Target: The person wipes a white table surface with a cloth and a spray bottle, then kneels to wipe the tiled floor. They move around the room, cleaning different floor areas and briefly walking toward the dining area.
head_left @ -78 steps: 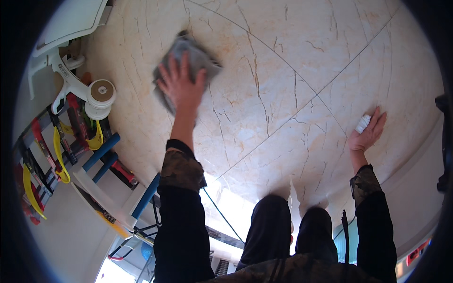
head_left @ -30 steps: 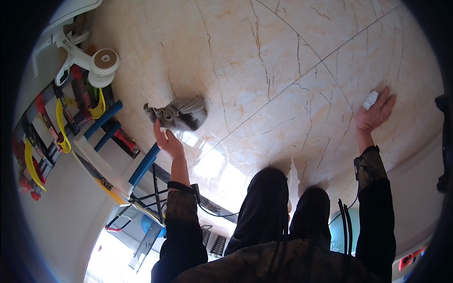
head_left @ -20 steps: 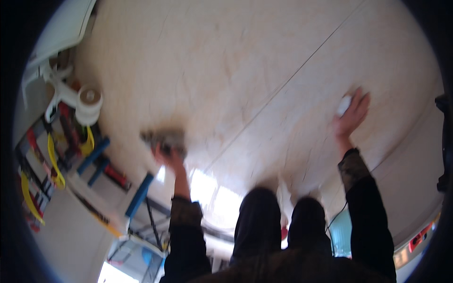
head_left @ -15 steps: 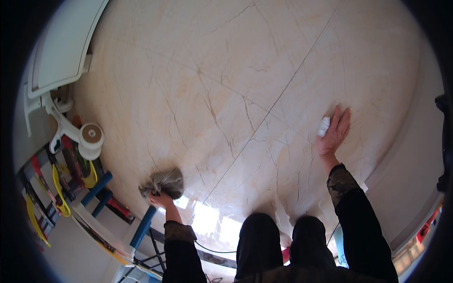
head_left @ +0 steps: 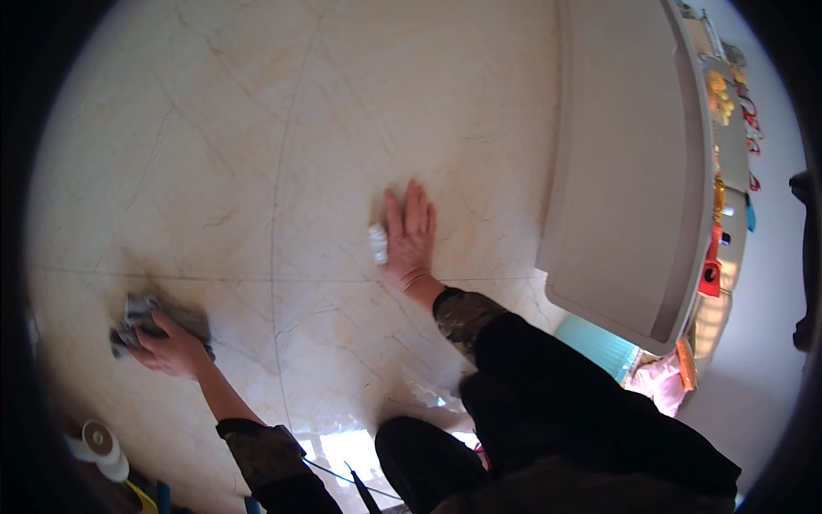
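On the cream marbled tile floor [head_left: 223, 154], my left hand [head_left: 174, 349] grips a crumpled grey cloth [head_left: 193, 324] and presses it down. Part of the cloth bunches up around the fingers. Farther right, my right hand [head_left: 411, 240] lies flat on the tiles with its fingers stretched out. A white wrapping [head_left: 378, 244] covers its thumb. Nothing is held in that hand.
A large pale grey panel with a raised rim [head_left: 625, 163] stands along the right, near my right forearm. At the lower left is a white caster wheel [head_left: 101, 440]. A teal surface [head_left: 597, 344] and a pink item [head_left: 659, 381] lie beyond my right arm.
My view has turned rightward, bringing the pale panel in and moving most of the rack at left out. The cloth under my left hand is now farther from the rack. My right hand remains flat.
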Motion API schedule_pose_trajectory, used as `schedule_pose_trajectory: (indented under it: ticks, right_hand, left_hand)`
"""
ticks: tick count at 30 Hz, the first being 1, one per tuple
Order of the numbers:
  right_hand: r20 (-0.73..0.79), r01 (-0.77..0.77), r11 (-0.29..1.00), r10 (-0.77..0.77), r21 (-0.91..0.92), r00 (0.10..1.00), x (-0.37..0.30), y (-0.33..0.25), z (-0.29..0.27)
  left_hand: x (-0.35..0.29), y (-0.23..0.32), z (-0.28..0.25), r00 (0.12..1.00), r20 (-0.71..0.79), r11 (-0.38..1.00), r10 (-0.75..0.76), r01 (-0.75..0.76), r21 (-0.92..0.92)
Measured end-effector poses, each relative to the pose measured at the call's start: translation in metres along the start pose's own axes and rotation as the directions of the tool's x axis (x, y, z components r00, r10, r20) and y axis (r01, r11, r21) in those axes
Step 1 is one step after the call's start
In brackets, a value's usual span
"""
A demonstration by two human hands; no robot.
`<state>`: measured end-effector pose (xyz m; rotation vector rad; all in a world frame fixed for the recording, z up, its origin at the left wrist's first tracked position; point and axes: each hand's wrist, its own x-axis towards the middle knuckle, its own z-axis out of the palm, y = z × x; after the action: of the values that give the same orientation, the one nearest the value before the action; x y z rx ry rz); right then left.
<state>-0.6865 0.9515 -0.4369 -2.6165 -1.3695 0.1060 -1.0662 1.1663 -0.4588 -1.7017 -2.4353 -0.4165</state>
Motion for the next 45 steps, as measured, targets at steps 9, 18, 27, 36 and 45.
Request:
schedule_pose_trajectory:
  ticks: [9, 18, 27, 36, 45]
  right_hand:
    - [0.013, 0.012, 1.000, -0.012, 0.004, 1.000, 0.003, -0.008, -0.015]
    - [0.128, -0.060, 0.998, 0.064, -0.037, 0.990, 0.004, -0.011, -0.016]
    - [0.089, -0.031, 0.994, 0.022, 0.102, 0.996, 0.001, 0.001, -0.018]
    - [-0.225, 0.202, 0.772, -0.079, 0.602, 0.971, 0.026, -0.065, -0.065]
    - [-0.104, 0.369, 0.584, -0.436, 0.723, 0.894, 0.029, -0.120, -0.111]
  left_hand:
    - [-0.112, 0.185, -0.079, 0.353, 0.173, 0.359, 0.920, -0.575, -0.735]
    - [-0.061, 0.137, -0.041, 0.743, -0.028, 0.645, 0.668, -0.598, -0.475]
    - [-0.069, 0.121, -0.024, 0.751, 0.063, 0.712, 0.657, -0.591, -0.381]
    - [-0.071, 0.127, -0.026, 0.751, 0.052, 0.719, 0.658, -0.607, -0.339]
    - [-0.070, 0.125, -0.026, 0.730, 0.010, 0.675, 0.684, -0.627, -0.388]
